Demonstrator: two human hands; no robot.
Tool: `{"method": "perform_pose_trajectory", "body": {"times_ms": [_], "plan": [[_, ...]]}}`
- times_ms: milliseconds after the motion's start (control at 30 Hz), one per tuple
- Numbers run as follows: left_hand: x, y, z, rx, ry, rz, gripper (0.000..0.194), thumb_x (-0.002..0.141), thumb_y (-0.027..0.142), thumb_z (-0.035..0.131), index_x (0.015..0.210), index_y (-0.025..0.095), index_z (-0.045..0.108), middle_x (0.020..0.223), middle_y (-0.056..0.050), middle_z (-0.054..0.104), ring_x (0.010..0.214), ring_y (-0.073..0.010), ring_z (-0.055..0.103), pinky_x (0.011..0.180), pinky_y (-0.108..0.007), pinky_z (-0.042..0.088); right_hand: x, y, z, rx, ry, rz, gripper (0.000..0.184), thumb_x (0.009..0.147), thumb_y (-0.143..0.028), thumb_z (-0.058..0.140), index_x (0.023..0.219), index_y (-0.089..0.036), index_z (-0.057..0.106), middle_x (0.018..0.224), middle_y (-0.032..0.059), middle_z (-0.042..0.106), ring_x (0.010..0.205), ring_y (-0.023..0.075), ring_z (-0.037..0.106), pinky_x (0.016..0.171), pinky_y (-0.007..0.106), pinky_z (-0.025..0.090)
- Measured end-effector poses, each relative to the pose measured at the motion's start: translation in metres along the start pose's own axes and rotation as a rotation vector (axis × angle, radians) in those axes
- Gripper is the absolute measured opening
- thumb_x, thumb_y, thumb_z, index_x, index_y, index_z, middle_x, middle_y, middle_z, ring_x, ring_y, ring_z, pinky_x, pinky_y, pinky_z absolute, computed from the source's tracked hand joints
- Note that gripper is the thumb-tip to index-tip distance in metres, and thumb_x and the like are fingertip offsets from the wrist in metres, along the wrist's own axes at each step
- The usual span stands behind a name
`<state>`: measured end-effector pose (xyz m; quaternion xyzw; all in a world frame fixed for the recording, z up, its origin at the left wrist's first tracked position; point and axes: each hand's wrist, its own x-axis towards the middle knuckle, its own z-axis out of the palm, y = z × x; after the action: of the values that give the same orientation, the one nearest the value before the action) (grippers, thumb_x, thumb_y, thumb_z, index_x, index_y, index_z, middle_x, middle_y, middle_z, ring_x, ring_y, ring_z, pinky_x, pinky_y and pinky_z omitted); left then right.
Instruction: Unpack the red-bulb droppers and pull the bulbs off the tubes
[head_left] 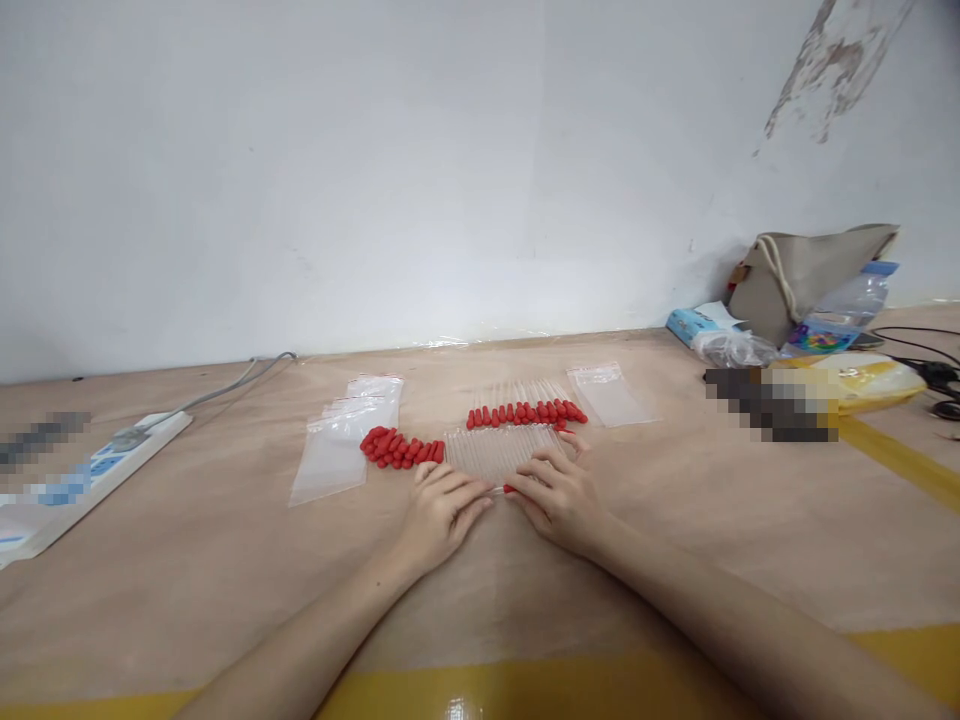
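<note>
My left hand [444, 508] and my right hand [559, 492] rest side by side on the table, fingertips meeting at the near edge of a row of clear glass tubes [501, 450]. Between the fingertips a small red piece [510, 488] shows, pinched by my right hand. A loose pile of red rubber bulbs [397, 448] lies just left of the tubes. Behind them a row of finished droppers with red bulbs [525, 412] lies in a line. Fingers of both hands are curled together at the tips.
Clear zip bags [341, 440] lie at the left and another zip bag [611, 395] at the right. A white power strip [97, 465] sits far left. A beige bag [810, 275], a plastic bottle [844, 310] and cables [926, 365] crowd the right corner by the wall.
</note>
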<state>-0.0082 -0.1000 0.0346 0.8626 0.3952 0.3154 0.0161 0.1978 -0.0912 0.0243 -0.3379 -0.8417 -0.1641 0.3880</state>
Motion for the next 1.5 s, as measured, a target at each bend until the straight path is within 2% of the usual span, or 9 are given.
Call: {"method": "perform_pose_trajectory", "body": {"times_ms": [233,500,633,733,833,1000,1133,1300,1500], "plan": [[-0.007,0.006,0.009,0.117,0.028,0.102,0.018,0.086,0.022,0.047,0.087,0.018,0.064,0.069,-0.001,0.064,0.065,-0.0132,0.049,0.064,-0.031,0.029,-0.007,0.002,0.004,-0.026,-0.031,-0.115,0.017,0.084,-0.027,0.050,0.072,-0.021,0.060,0.056,-0.0038,0.054,0.068,0.0111,0.047,0.098,0.044,0.012],[-0.012,-0.004,0.001,0.090,0.048,0.047,0.018,0.086,0.022,0.046,0.081,0.019,0.063,0.067,-0.001,0.063,0.066,-0.0139,0.052,0.065,-0.030,0.033,-0.011,0.019,-0.004,0.011,-0.030,-0.131,0.016,0.084,-0.022,0.049,0.074,-0.022,0.063,0.060,-0.0042,0.058,0.073,0.0107,0.051,0.097,0.043,0.016],[-0.019,-0.027,-0.007,0.043,0.158,-0.089,0.019,0.087,0.024,0.044,0.092,0.019,0.062,0.078,-0.003,0.061,0.072,-0.0138,0.055,0.067,-0.028,0.041,-0.011,0.050,-0.011,0.076,0.085,0.130,0.012,0.081,-0.025,0.054,0.077,-0.022,0.065,0.069,0.0002,0.062,0.074,0.0128,0.053,0.085,0.035,0.032],[-0.019,-0.034,-0.007,0.034,0.158,-0.115,0.029,0.088,0.019,0.037,0.112,0.017,0.054,0.088,-0.006,0.055,0.082,-0.0135,0.054,0.074,-0.027,0.045,-0.010,0.069,-0.007,0.203,0.090,0.319,0.019,0.082,-0.026,0.049,0.088,-0.021,0.065,0.080,0.0043,0.061,0.073,0.0134,0.055,0.069,0.028,0.042],[-0.013,-0.035,-0.003,0.100,0.173,-0.092,0.038,0.087,0.013,0.033,0.124,0.015,0.042,0.091,-0.007,0.049,0.087,-0.0137,0.051,0.079,-0.028,0.044,-0.014,0.081,-0.002,0.201,0.057,0.542,0.026,0.080,-0.024,0.044,0.093,-0.017,0.065,0.083,0.0066,0.056,0.067,0.0140,0.055,0.057,0.026,0.045],[0.004,-0.041,0.003,0.243,0.182,-0.067,0.027,0.086,0.012,0.035,0.104,0.016,0.054,0.084,-0.006,0.052,0.078,-0.0146,0.052,0.071,-0.026,0.045,-0.023,0.097,0.000,0.167,-0.119,0.834,0.022,0.069,-0.023,0.049,0.086,-0.015,0.062,0.073,0.0037,0.059,0.058,0.0125,0.053,0.056,0.026,0.043],[0.011,-0.047,0.007,0.309,0.203,-0.035,0.021,0.085,0.013,0.036,0.082,0.017,0.057,0.077,-0.004,0.055,0.072,-0.0152,0.054,0.068,-0.027,0.045,-0.028,0.103,0.006,0.251,-0.161,0.919,0.016,0.069,-0.031,0.053,0.077,-0.017,0.057,0.068,0.0019,0.061,0.059,0.0131,0.054,0.055,0.024,0.041],[0.007,-0.046,0.013,0.172,0.165,-0.034,0.017,0.084,0.018,0.042,0.084,0.016,0.058,0.087,-0.006,0.058,0.078,-0.0146,0.056,0.071,-0.026,0.047,-0.029,0.103,0.012,0.295,-0.177,0.957,0.022,0.071,-0.037,0.051,0.076,-0.018,0.061,0.063,0.0013,0.060,0.057,0.0134,0.054,0.053,0.025,0.039],[0.003,-0.040,0.013,0.078,0.108,-0.088,0.020,0.080,0.031,0.052,0.091,0.016,0.059,0.095,-0.007,0.057,0.083,-0.0162,0.057,0.074,-0.028,0.048,-0.021,0.094,-0.002,0.209,-0.252,1.003,0.029,0.072,-0.047,0.050,0.074,-0.022,0.066,0.064,0.0010,0.063,0.063,0.0172,0.057,0.059,0.028,0.036]]}}
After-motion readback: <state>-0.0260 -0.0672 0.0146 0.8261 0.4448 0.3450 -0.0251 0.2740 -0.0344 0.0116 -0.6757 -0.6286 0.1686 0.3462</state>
